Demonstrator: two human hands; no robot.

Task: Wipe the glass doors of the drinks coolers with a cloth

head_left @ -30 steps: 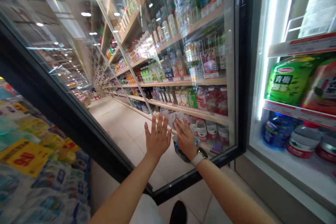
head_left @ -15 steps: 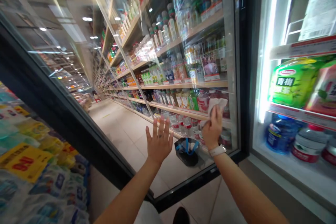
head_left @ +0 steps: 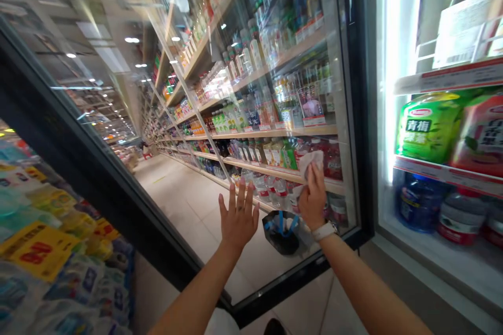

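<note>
A glass door (head_left: 204, 183) in a dark frame (head_left: 286, 285) stands swung out in front of me. My left hand (head_left: 238, 217) is held against the glass with its fingers spread, and it holds nothing. To its right, my right hand (head_left: 313, 201) presses a crumpled white cloth or tissue (head_left: 312, 162) to the pane, fingers over its lower part. A pale band (head_left: 325, 230) circles the right wrist. Between the hands, beyond or mirrored in the glass, shows a black bin (head_left: 281, 241) with blue strips in it.
On the right is the lit fridge, holding a green drink pack (head_left: 426, 128) and large bottles (head_left: 461, 214). Wrapped packs (head_left: 78, 277) and a yellow price sign (head_left: 39, 248) are at the left. Shelves of bottles (head_left: 263, 157) appear in the glass. A dark shoe (head_left: 275, 327) is below.
My right hand and the white cloth have slid a little to the left across the glass. My left hand stays in nearly the same place. The view has shifted slightly.
</note>
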